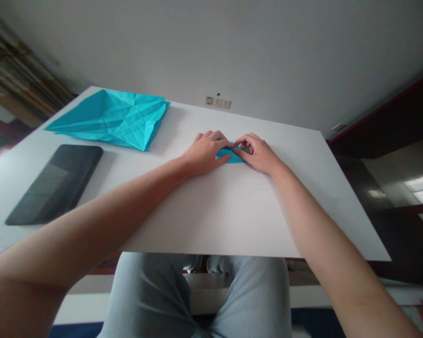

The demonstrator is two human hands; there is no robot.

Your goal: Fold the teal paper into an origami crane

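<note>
One patterned curtain (28,80) hangs at the upper left of the frame. Below it, at the left of the frame, a dark flat device (56,183) lies on the white table (211,216). To the right of it and higher, a large blue paper (127,117) is spread, with many creases (its right edge looks a little lifted).

Near the centre of the frame comes the left hand (207,152). Its thumb stands apart from the forefinger, and both rest upon a small blue paper (234,157). This small paper lies on the table, just right of the frame's centre, between the two hands, which hide part of it. At its right side, the right hand (257,151) pinches its upper part between thumb and forefinger. Above the hands, a row of sockets (217,102) is set in the grey wall (268,56).
</note>
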